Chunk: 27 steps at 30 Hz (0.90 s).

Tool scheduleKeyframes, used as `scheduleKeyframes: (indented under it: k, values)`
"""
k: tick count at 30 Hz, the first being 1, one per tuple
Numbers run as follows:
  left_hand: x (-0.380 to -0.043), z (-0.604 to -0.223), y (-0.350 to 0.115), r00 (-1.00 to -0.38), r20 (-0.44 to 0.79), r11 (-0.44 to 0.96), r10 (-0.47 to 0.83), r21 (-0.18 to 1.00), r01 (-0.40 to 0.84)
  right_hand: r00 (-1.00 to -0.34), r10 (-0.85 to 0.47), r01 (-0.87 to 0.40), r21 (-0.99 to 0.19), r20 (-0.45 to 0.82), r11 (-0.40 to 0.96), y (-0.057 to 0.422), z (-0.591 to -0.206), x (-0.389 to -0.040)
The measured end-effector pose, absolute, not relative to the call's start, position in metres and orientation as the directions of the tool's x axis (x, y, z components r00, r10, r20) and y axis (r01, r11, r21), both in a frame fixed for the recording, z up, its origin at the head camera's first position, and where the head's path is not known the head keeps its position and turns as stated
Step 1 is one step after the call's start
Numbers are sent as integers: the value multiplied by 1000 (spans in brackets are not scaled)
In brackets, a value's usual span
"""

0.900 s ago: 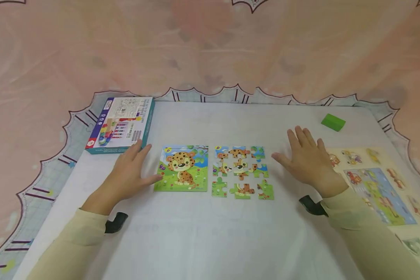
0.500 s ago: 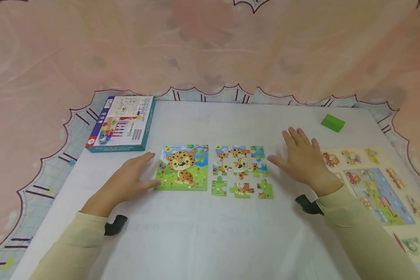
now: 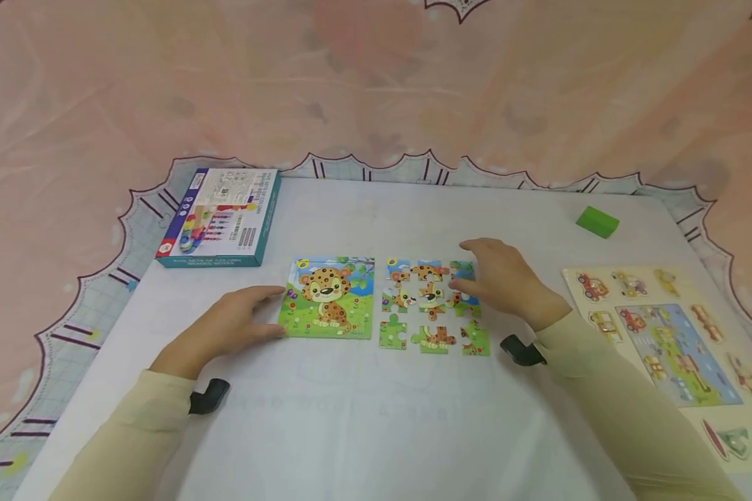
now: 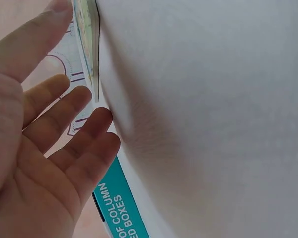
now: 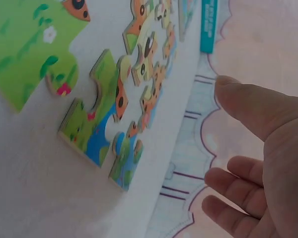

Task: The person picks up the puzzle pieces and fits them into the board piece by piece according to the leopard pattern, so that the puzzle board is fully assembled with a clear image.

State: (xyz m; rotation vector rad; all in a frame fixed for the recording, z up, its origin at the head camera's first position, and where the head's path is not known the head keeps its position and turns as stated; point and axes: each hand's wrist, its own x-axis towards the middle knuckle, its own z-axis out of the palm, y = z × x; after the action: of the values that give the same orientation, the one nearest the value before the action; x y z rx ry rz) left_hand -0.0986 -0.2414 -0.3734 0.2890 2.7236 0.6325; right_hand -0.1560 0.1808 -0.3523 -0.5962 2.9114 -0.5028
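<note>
A square picture board (image 3: 333, 323) with a cartoon leopard cub lies flat on the white table. My left hand (image 3: 222, 327) is at its left edge, thumb and fingers spread apart; in the left wrist view, the board (image 4: 89, 47) is beside the thumb and fingertips. Right of the board lie several loose jigsaw pieces (image 3: 437, 339) in three rows, showing parts of the same leopard. Over the right column hovers my right hand (image 3: 507, 285), its thumb overlapping the middle-row piece. The right wrist view shows nothing between the right hand's (image 5: 283, 163) fingers, with the pieces (image 5: 84, 139) below them.
A teal-edged toy box (image 3: 225, 216) lies at the back left. A green block (image 3: 597, 221) is at the back right. A cream picture-puzzle board (image 3: 576, 278) with vehicles and animals lies at the right, partly under the right sleeve. A patterned curtain backs the table.
My right hand has moved left from beside the pieces to over their right column, turning so its fingers point left. The left hand has shifted down from the box to the board's left edge.
</note>
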Motion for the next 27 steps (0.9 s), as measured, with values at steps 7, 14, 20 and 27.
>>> scheduleKeyframes:
  k: [7,14,20,27]
  values:
    - [-100,-373,-239,-922,-275,879,272,460,122,-882,-459,-390,-382,-107,838,159,-355,-165]
    - [-102,-373,-239,-922,-279,879,268,461,116,-859,-485,-396,-388,-163,832,144,-361,-178]
    - [-104,-375,-239,-922,-283,880,266,461,113,-854,-485,-396,-367,-188,841,136,-362,-184]
    - [-106,-376,-240,-915,-266,866,303,477,148,-830,-524,-423,-396,-193,815,126,-363,-187]
